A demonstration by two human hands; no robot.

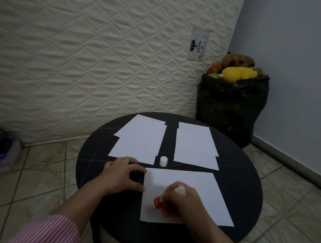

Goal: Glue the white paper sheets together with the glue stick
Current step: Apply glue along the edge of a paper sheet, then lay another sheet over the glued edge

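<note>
Right hand [186, 204]: grips glue stick [159, 203] over near sheet [204, 190].
Left hand [122, 175]: flat, pinning sheet's edge.
Cap [163, 161]: upright, between stacks.

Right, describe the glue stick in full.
The red-and-white plastic glue stick is motion-blurred. It lies tilted in the right hand, red ribbed end lower left, white end poking above the fingers, over the nearest white paper sheet. Its small white cylindrical cap stands apart on the round black table.

left hand [124, 174] flat, right hand [185, 203] gripping
</note>
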